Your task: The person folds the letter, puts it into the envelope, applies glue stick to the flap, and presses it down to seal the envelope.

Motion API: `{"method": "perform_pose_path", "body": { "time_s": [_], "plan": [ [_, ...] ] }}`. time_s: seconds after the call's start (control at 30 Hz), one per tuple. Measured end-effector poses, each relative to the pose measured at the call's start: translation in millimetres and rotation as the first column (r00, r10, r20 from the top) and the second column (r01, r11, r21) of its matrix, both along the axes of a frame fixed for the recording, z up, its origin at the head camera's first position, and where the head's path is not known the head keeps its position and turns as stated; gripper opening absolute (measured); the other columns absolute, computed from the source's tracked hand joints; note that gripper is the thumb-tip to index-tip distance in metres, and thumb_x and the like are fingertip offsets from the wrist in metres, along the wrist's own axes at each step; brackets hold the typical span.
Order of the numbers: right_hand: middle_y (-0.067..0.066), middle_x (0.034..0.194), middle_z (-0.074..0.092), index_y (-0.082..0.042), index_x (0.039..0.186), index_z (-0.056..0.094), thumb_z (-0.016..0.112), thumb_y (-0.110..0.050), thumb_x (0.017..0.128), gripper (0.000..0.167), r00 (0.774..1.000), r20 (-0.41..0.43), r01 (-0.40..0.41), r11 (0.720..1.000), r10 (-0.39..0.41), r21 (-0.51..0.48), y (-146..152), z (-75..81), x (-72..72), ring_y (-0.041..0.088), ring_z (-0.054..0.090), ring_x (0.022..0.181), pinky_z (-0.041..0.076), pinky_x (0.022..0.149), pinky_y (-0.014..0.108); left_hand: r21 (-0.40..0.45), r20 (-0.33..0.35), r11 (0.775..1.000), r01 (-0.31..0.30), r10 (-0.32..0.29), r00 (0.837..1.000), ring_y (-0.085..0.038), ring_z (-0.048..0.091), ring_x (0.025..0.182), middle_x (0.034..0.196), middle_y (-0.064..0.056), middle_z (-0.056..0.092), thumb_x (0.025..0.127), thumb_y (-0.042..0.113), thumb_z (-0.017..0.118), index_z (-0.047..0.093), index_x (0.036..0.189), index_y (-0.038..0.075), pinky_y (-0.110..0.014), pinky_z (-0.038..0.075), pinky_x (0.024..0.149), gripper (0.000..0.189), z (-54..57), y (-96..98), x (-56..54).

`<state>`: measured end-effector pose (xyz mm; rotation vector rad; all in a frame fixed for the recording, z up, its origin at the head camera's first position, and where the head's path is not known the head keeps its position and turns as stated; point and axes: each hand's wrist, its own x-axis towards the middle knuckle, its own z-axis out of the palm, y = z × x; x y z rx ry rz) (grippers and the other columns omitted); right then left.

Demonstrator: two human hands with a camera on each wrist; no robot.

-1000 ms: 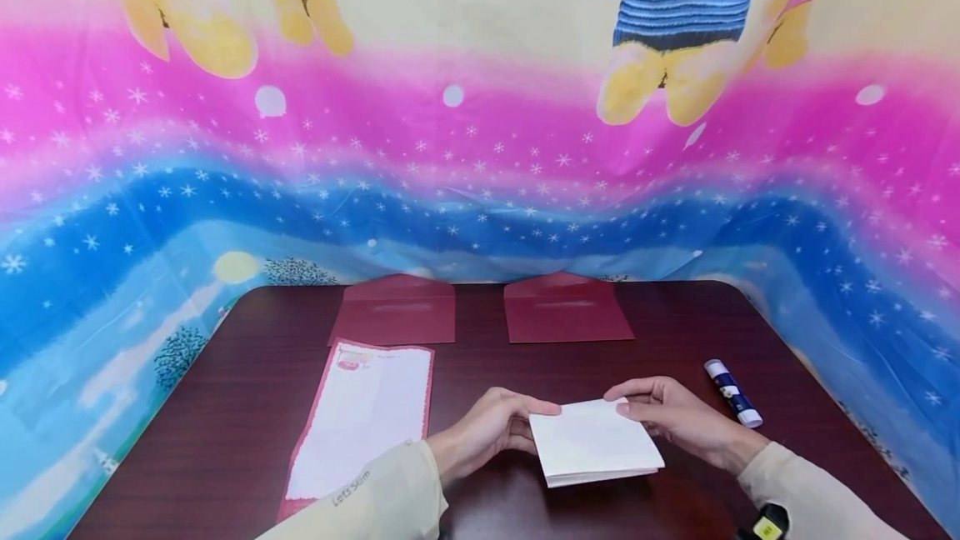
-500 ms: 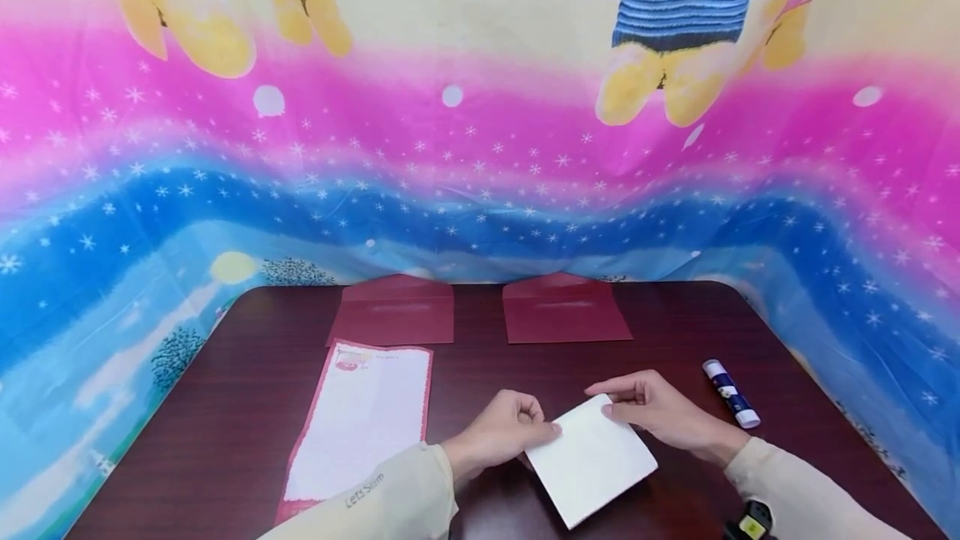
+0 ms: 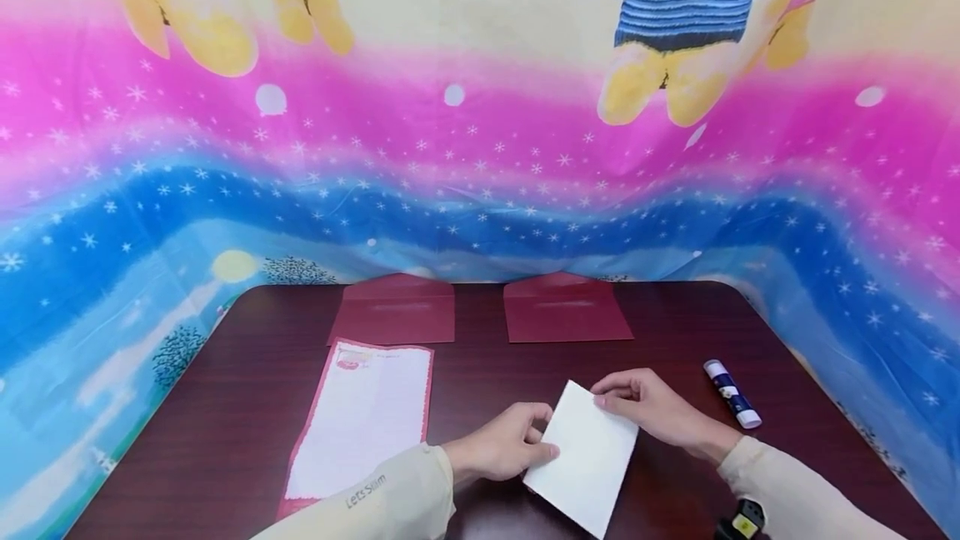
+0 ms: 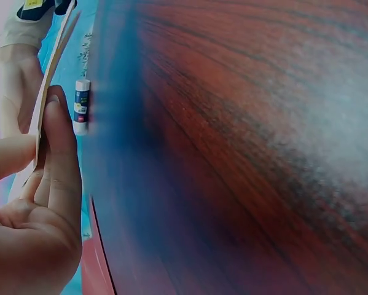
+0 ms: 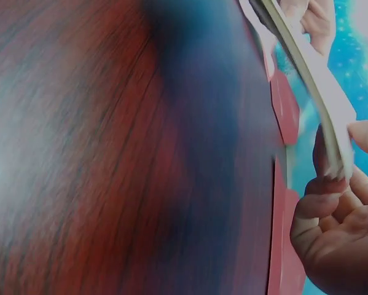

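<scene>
A folded sheet of white paper (image 3: 588, 457) is held above the table, tilted, with one corner pointing away from me. My left hand (image 3: 506, 442) pinches its left edge, thumb on top and fingers underneath. On the far right edge, my right hand (image 3: 656, 411) pinches it between thumb and fingers. Seen edge-on in the right wrist view, the folded paper (image 5: 322, 86) shows stacked layers between the right thumb and fingers (image 5: 316, 206). In the left wrist view the paper (image 4: 48, 80) stands thin between the left thumb and fingers (image 4: 61, 135).
Two dark red envelopes (image 3: 397, 315) lie at the table's far edge, flaps up; the other envelope (image 3: 567, 315) is to the right. Red-bordered letter paper (image 3: 367, 423) lies on the left, partly under the left sleeve. A glue stick (image 3: 732, 394) lies on the right.
The folded paper has turned clockwise in my hands, its near corner now swung toward me. My left hand has shifted slightly down and my right hand slightly left; both keep their grip.
</scene>
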<state>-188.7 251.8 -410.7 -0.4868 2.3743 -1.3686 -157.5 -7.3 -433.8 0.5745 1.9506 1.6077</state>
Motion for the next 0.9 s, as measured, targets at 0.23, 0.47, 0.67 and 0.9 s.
{"method": "perform_pose_path", "body": {
  "time_s": [0.23, 0.47, 0.67, 0.9],
  "plan": [
    [-0.002, 0.075, 0.059, -0.001, 0.115, 0.068, 0.055, -0.034, 0.105, 0.037, 0.99, 0.111, 0.087, 0.996, -0.087, 0.005, 6.5, -2.6, 1.0, 0.009, 0.049, 0.064, 0.043, 0.059, 0.027, 0.057, 0.032, 0.994, -0.091, 0.089, 0.996, -0.041, 0.074, 0.087, 0.096, -0.03, 0.074, 0.097, -0.005, 0.056, 0.055, 0.122, 0.001, -0.044, 0.061, 0.06, 0.026, -2.6, -2.0, -4.1],
    [-0.007, 0.074, 0.051, -0.015, 0.093, 0.059, 0.052, -0.035, 0.106, 0.025, 0.924, 0.382, 0.117, 0.969, -0.026, -0.218, 7.1, -15.0, 5.7, 0.007, 0.044, 0.065, 0.037, 0.061, 0.022, 0.1, 0.065, 0.974, -0.201, 0.196, 0.979, -0.037, 0.075, 0.081, 0.093, -0.027, 0.075, 0.096, -0.002, 0.057, 0.054, 0.125, 0.0, -0.042, 0.062, 0.06, 0.029, 1.5, 2.6, -7.6],
    [-0.006, 0.071, 0.049, -0.012, 0.099, 0.064, 0.053, -0.025, 0.106, 0.019, 0.948, 0.316, 0.046, 0.966, 0.037, -0.253, 7.8, -20.6, 6.7, 0.005, 0.045, 0.063, 0.033, 0.057, 0.024, 0.085, 0.067, 0.964, -0.25, 0.245, 0.967, -0.033, 0.076, 0.078, 0.09, -0.024, 0.075, 0.096, 0.0, 0.058, 0.055, 0.124, 0.0, -0.041, 0.062, 0.06, 0.029, 2.1, 5.5, -10.3],
    [-0.006, 0.069, 0.046, -0.01, 0.098, 0.062, 0.05, -0.02, 0.107, 0.018, 0.97, 0.231, -0.006, 0.961, 0.072, -0.277, 10.4, -22.2, 3.4, 0.005, 0.042, 0.061, 0.026, 0.055, 0.03, 0.086, 0.073, 0.961, -0.263, 0.258, 0.963, -0.024, 0.072, 0.067, 0.089, -0.024, 0.075, 0.096, 0.003, 0.062, 0.06, 0.111, -0.001, -0.04, 0.061, 0.058, 0.016, 1.4, 6.0, -18.4]
  ]
}}
